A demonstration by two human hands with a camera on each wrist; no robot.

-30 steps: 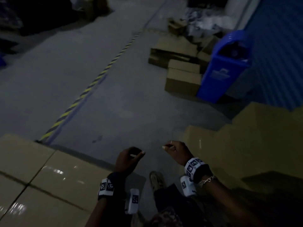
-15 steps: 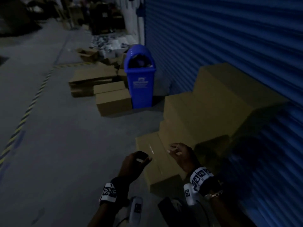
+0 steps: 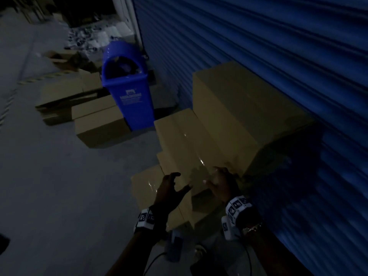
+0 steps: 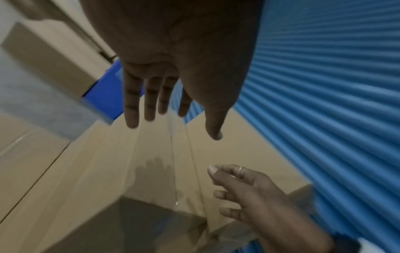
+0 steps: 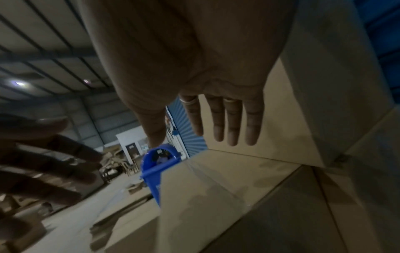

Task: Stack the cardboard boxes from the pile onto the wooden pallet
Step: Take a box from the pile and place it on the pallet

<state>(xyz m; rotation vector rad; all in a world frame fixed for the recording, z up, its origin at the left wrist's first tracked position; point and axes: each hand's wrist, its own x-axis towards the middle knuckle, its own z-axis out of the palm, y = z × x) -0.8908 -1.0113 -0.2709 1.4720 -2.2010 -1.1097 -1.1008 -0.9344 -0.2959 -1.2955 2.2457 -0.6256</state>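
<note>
- Shutter point(image 3: 278, 66), blue and ribbed, is filling the right side of the head view; the pile is standing against it.
- Pile of cardboard boxes point(image 3: 229, 116) is rising in steps from the floor point(image 3: 69, 186), with the tallest box against the shutter and lower taped boxes in front.
- Blue bin point(image 3: 127, 90) is standing just beside the pile; more boxes and flattened cardboard point(image 3: 95, 124) are lying on the floor on its far side.
- Nearest taped box point(image 4: 155, 171) is lying directly under both hands and is, by judgement, the next one to be lifted.
- Left hand point(image 3: 171, 188) is hovering over that box with fingers spread and straight, holding nothing.
- Right hand point(image 3: 223, 182) is hovering just beside the left one, fingers extended and relaxed, also holding nothing; contact with the cardboard is not showing in any view.
- Wooden pallet is not appearing in any view, so the number of boxes already stacked cannot be told.
- Progress, by judgement: a reach for a box is under way, no box is in hand, and several boxes are waiting in the pile.
</note>
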